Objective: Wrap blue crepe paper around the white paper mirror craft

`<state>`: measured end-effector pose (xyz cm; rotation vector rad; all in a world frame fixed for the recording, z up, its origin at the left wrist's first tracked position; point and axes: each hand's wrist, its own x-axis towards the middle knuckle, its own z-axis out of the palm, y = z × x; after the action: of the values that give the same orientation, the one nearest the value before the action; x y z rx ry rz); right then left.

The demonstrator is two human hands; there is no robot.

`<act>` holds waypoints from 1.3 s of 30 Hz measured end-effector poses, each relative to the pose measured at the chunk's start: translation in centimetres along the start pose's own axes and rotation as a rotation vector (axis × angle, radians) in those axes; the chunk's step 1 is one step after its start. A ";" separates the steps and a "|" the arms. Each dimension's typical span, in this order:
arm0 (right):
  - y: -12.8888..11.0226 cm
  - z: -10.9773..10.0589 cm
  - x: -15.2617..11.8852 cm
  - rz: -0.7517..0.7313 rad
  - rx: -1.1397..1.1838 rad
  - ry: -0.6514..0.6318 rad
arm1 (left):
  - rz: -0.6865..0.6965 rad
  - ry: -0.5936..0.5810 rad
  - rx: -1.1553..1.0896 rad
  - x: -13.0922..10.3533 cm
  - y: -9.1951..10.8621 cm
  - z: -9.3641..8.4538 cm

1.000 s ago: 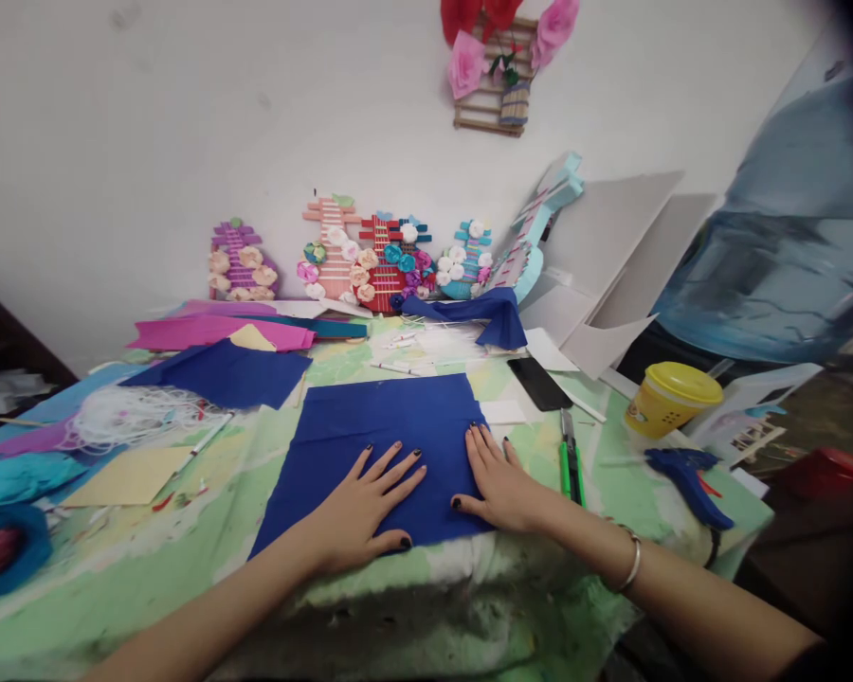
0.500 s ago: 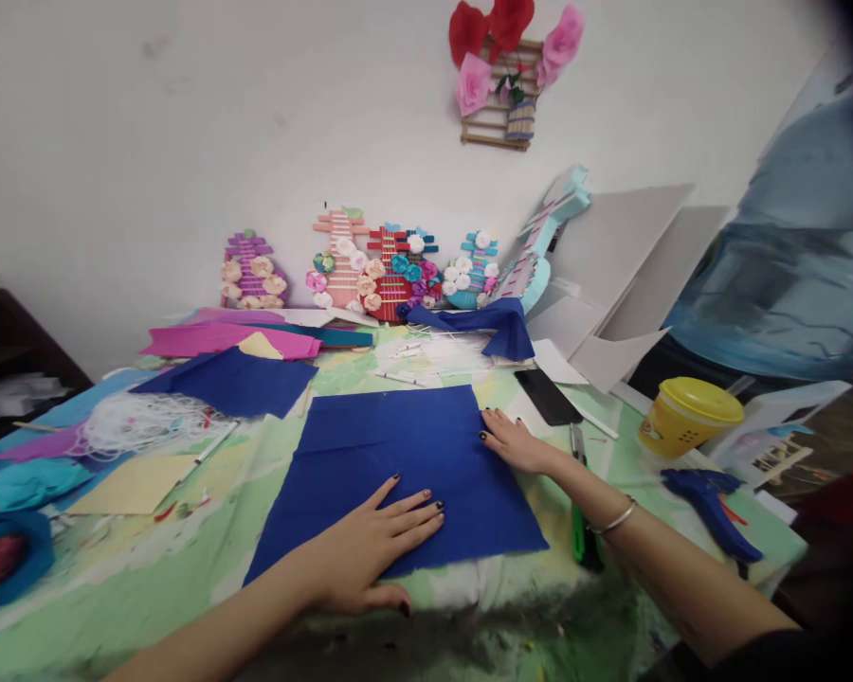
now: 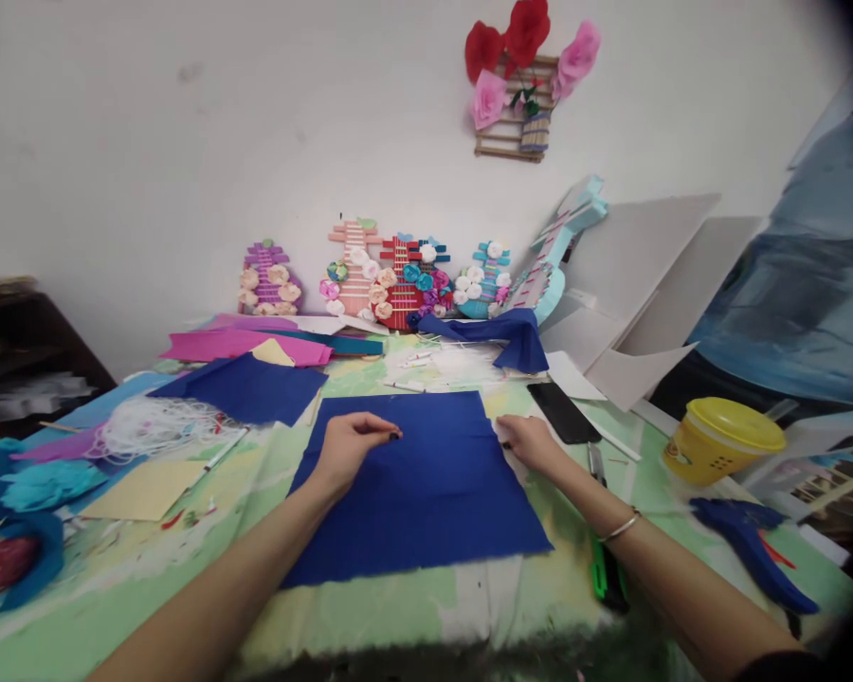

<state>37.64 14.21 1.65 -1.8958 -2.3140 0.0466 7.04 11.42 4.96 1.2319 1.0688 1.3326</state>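
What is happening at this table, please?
A person has both bare hands at a blue sheet spread flat on the table. The left hand is over the sheet, its fingers brought together; I cannot see anything between them. The right hand is curled at the right edge; whether it grips the sheet is unclear. A green utility knife lies by the right forearm, and a black phone lies beyond the right hand.

A royal-blue cloth (image 3: 426, 511) lies spread on the green-covered bench (image 3: 245, 488). Over its left half the left grip (image 3: 353, 447) has thumb and fingertips together; the right grip (image 3: 532, 443), fingers curled, is at its right edge, contact unclear. To the right lie a black phone (image 3: 563, 413), a green-handled box cutter (image 3: 609, 576) and a blue glue gun (image 3: 753, 552); flower-trimmed, lute-shaped crafts (image 3: 403, 296) stand along the wall (image 3: 256, 133).
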 end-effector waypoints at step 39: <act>-8.9 -1.8 -0.8 -0.049 1.409 0.007 | -0.198 -0.692 -0.467 -0.8 -1.1 2.9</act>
<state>29.40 11.50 4.45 -1.0189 -1.4500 1.2447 10.08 10.73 4.01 1.0695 0.3459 0.8289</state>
